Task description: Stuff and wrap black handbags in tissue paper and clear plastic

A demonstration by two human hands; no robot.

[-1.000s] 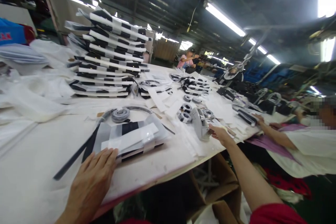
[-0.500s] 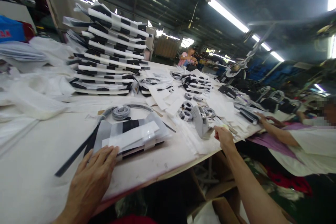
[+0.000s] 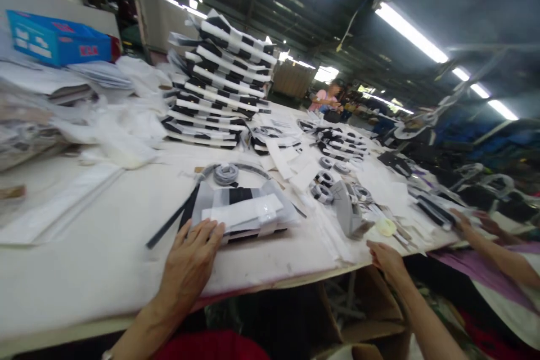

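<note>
Evidently, the left hand (image 3: 192, 259) lay flat, grip wide, on the wrapped bundle (image 3: 242, 214) near the surface's (image 3: 84, 259) front edge. The right hand (image 3: 386, 259) rested by the dispenser (image 3: 348, 215); its grip could not be determined. The stack (image 3: 223, 90) behind suggested many bundles finished, while loose rolls (image 3: 323, 191) appeared outstanding.

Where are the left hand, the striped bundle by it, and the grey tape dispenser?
left hand (image 3: 192, 259): head view, back of the hand.
striped bundle (image 3: 242, 211): head view, white band on top.
grey tape dispenser (image 3: 346, 215): head view, its side face.
</note>
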